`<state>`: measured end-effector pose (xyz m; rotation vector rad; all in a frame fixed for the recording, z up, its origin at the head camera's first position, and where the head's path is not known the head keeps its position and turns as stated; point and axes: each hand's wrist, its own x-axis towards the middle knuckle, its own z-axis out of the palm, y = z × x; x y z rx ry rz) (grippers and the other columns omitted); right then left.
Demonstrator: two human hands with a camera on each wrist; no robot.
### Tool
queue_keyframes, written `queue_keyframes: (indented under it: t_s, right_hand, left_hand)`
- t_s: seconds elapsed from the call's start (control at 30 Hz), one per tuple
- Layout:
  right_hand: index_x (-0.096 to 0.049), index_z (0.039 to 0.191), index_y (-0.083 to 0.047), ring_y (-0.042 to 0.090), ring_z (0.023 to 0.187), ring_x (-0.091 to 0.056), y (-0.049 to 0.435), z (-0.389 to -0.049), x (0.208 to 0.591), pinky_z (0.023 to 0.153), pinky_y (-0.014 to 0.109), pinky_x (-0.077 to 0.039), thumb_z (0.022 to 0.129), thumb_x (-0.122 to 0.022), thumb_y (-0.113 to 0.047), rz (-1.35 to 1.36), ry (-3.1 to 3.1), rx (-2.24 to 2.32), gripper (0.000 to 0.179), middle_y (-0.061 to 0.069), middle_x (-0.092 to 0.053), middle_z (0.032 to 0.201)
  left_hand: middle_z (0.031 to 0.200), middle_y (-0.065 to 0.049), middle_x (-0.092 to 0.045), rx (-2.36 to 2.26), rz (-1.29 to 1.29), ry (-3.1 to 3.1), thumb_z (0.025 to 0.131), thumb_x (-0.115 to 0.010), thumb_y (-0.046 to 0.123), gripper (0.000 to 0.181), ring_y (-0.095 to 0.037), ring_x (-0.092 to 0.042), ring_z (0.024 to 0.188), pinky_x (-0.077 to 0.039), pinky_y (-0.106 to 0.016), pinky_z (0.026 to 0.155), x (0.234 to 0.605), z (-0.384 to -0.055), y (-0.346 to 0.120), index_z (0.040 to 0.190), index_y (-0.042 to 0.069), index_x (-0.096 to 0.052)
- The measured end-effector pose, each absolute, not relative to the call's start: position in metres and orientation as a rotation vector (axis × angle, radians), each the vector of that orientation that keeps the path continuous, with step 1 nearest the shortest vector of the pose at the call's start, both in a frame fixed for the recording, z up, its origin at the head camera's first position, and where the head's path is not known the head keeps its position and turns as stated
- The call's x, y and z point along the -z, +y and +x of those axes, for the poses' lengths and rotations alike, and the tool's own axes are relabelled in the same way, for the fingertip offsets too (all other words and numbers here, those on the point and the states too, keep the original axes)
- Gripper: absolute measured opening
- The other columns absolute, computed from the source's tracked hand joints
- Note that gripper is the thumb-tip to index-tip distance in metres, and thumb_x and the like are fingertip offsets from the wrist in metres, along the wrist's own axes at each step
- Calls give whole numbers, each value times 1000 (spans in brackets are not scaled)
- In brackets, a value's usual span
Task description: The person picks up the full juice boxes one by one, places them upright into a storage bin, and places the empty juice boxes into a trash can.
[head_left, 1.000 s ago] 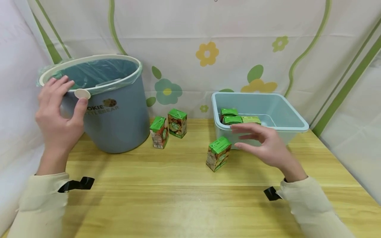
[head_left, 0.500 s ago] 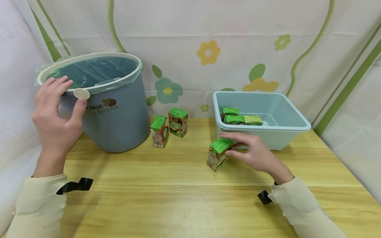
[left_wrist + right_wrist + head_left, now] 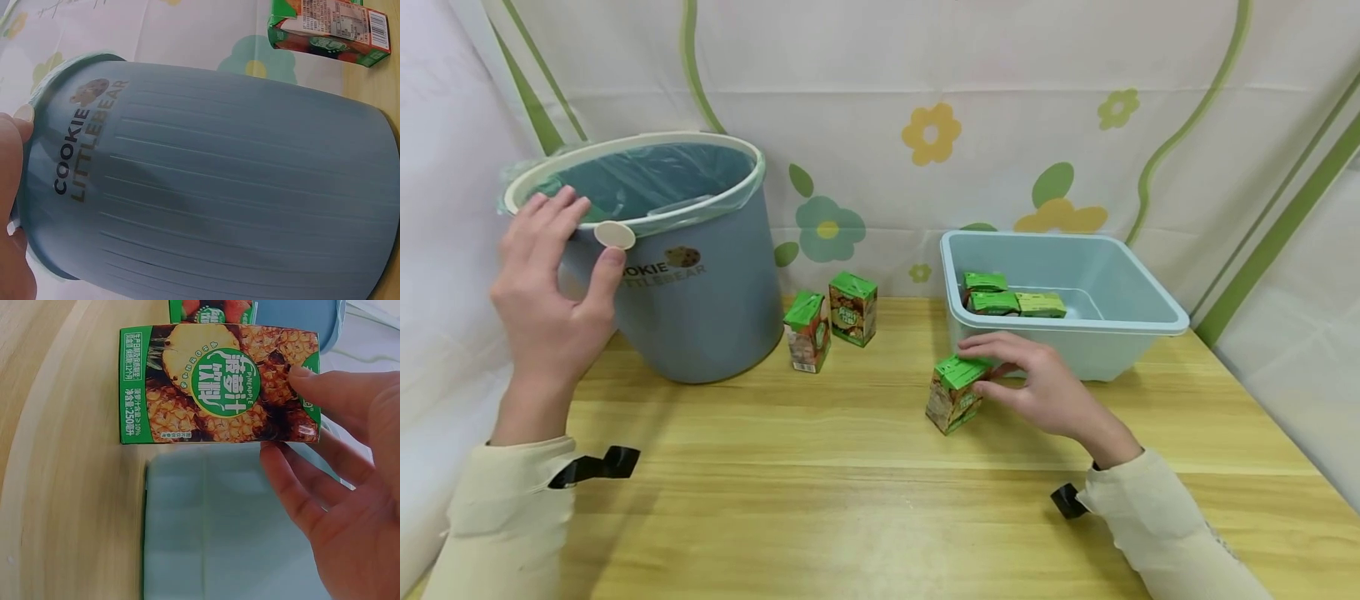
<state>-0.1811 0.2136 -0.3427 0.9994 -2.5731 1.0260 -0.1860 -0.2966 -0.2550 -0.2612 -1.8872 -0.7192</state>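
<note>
On the left stands a blue-grey trash bin point(image 3: 700, 308) with a pale rim and a plastic liner. My left hand point(image 3: 553, 300) holds its rim, fingers over the edge and thumb outside by the round cream knob point(image 3: 614, 235). In front of the storage box, my right hand point(image 3: 1037, 379) pinches an upright pineapple juice box point(image 3: 955, 396) near its green top. The right wrist view shows the thumb on the printed face of this juice box point(image 3: 219, 384) and fingertips at its side. The box still stands on the table in the head view.
Two more green-topped juice boxes point(image 3: 807, 333) point(image 3: 853, 310) stand beside the bin. A light blue plastic storage box point(image 3: 1120, 333) at the right holds several cartons point(image 3: 994, 302) at its left end. Behind is a white flower-print cloth point(image 3: 880, 150); everything stands on a wooden table point(image 3: 820, 500).
My right hand has moved left and down from beside the storage box's front wall and taken hold of the pineapple juice box. My left hand has stayed on the bin's rim.
</note>
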Motion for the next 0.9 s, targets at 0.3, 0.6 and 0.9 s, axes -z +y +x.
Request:
queue_keyframes:
  t_s: [0.3, 0.6, 0.9]
  right_hand:
    - [-74, 132, -17, 23, 124, -68, 212, -180, 342, 86, 33, -64, 91, -81, -3, 983, -2593, -1007, 43, 5, -71, 139]
    - [-76, 125, -13, 14, 101, -74, 199, -178, 343, 83, 33, -65, 91, -82, -5, 1013, -2456, -1047, 36, 4, -75, 129]
    - [-77, 126, -12, 11, 91, -77, 186, -178, 339, 81, 23, -64, 91, -82, -2, 959, -2344, -1170, 37, 7, -76, 128]
  left_hand:
    - [157, -8, -60, 717, -272, -1937, 99, -66, 37, 55, -20, -43, 156, -27, -31, 132, 256, -184, -302, 146, 9, -65]
    - [158, -7, -58, 728, -286, -1948, 100, -65, 37, 55, -20, -41, 158, -26, -31, 132, 255, -180, -305, 148, 10, -64]
    - [147, -14, -67, 743, -259, -1857, 99, -68, 43, 54, -26, -51, 151, -31, -32, 130, 251, -181, -291, 138, 4, -71]
